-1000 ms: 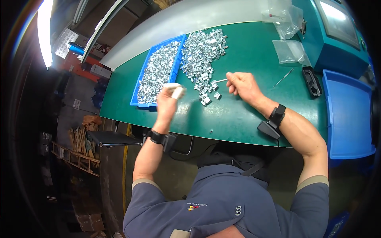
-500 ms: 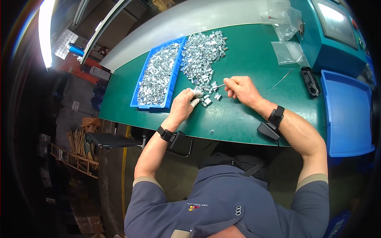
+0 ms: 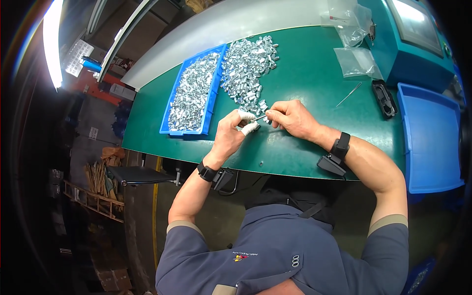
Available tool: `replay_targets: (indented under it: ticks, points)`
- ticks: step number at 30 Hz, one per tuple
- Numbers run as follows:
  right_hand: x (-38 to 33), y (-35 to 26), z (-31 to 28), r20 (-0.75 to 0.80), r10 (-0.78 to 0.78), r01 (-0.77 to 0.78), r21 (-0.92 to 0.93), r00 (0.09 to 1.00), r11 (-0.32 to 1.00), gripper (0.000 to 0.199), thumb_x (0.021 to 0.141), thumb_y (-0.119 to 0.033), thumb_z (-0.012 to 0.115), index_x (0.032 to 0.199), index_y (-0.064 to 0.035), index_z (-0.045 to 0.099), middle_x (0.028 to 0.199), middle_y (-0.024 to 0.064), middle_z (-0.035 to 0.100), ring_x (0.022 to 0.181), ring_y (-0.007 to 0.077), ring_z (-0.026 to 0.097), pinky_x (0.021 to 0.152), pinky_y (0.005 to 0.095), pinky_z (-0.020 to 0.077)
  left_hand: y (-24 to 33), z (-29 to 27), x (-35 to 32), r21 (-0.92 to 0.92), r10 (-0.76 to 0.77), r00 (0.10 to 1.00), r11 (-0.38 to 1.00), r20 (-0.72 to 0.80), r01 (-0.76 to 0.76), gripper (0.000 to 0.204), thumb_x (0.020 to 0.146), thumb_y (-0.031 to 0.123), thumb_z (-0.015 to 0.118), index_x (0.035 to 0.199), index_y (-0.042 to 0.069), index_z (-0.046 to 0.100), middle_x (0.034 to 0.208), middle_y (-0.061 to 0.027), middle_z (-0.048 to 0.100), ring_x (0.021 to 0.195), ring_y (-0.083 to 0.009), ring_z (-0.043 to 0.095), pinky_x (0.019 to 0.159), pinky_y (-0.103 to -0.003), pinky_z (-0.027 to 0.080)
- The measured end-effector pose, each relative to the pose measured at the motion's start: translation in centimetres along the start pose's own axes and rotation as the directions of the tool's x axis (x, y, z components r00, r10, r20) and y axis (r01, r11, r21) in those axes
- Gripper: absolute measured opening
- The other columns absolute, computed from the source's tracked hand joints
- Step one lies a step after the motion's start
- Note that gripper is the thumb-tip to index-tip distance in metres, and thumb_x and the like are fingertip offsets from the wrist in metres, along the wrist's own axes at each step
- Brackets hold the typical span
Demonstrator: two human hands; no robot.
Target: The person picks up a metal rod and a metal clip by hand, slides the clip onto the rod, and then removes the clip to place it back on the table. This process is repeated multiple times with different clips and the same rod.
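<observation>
My right hand [image 3: 293, 119] is closed in a pinch on a thin metal rod [image 3: 260, 118], whose end points left toward the other hand. Opposite it, my left hand [image 3: 231, 130] has white wrapping on its thumb and forefinger. These fingers are drawn together by the rod's tip, and what sits between them is too small to make out. Just beyond both hands, a heap of small shiny metal pieces [image 3: 248, 66] spreads over the green tabletop [image 3: 314, 64]. To the left stands a blue tray [image 3: 212, 103] full of similar metal pieces.
At the right lies another blue tray [image 3: 432, 140], with a black open holder [image 3: 384, 100] beside it. A slim metal stick [image 3: 349, 94] and a clear plastic bag [image 3: 357, 62] rest nearby. A teal machine with a screen [image 3: 415, 27] stands at the back right.
My right hand has moved left and slightly down, bringing the rod to my left hand. The left hand has shifted a little right and away from the loose pieces.
</observation>
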State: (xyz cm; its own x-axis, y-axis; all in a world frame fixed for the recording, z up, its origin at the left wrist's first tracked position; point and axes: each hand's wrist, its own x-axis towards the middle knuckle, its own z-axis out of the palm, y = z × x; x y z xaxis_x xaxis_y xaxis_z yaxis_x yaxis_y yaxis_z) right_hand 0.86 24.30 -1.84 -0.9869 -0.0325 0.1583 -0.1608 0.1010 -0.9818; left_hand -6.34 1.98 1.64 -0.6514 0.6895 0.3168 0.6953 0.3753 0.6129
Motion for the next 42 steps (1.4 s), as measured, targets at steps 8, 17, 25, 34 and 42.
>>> replay_targets:
  ticks: [8,17,25,34,42]
  points:
    - [-0.3,0.2,0.5,-0.087,-0.158,0.146,-0.130,0.984,0.981,0.031,0.098,-0.028,0.063,0.082,-0.0021,0.070,0.067,0.0076,0.068,0.059,0.0160,0.063,0.058,0.0338,0.0489,0.9,0.6,0.5,0.305,0.190,0.982,0.934,0.010,-0.183,0.022,0.077,0.010,0.083,0.097,0.008,0.076,0.084,-0.0077,0.064,0.079,-0.0275,0.064,0.068,-0.038,0.053]
    - [-0.4,-0.4,0.2,-0.028,-0.069,0.062,-0.207,0.997,0.976,0.039,0.099,-0.033,0.061,0.076,-0.0045,0.070,0.058,0.0067,0.064,0.053,0.0179,0.061,0.054,0.0355,0.0482,0.8,1.5,0.6,0.334,0.212,0.977,0.921,0.003,-0.201,0.018,0.077,0.011,0.082,0.093,0.006,0.075,0.080,-0.0078,0.062,0.077,-0.0280,0.063,0.067,-0.040,0.052]
    - [-0.7,-0.8,0.4,0.043,0.109,-0.104,-0.117,0.993,0.988,0.047,0.103,-0.038,0.058,0.075,-0.0023,0.070,0.058,0.0045,0.064,0.051,0.0110,0.058,0.050,0.0290,0.0451,1.6,2.4,0.7,0.239,0.189,0.981,0.955,-0.036,-0.176,0.020,0.078,0.009,0.082,0.096,0.005,0.075,0.077,-0.0085,0.060,0.071,-0.0265,0.059,0.063,-0.038,0.048]
    - [-0.2,-0.1,0.2,-0.098,-0.003,-0.001,-0.041,0.995,0.999,0.046,0.103,-0.038,0.058,0.076,-0.0026,0.069,0.058,0.0024,0.063,0.051,0.0086,0.055,0.049,0.0264,0.0438,-0.2,0.2,0.1,0.353,0.197,0.980,0.920,-0.042,-0.170,0.019,0.077,0.010,0.083,0.094,0.007,0.075,0.081,-0.0083,0.064,0.074,-0.0260,0.062,0.066,-0.036,0.050]
    - [0.5,1.1,-1.0,-0.256,0.015,-0.021,-0.024,0.967,0.999,0.047,0.104,-0.039,0.056,0.076,-0.0031,0.066,0.060,0.0015,0.062,0.051,0.0071,0.054,0.048,0.0253,0.0419,-4.0,-7.9,0.4,0.649,0.163,0.961,0.760,-0.222,0.021,0.033,0.082,0.013,0.081,0.113,0.007,0.072,0.100,-0.0135,0.070,0.098,-0.0320,0.066,0.085,-0.041,0.053]
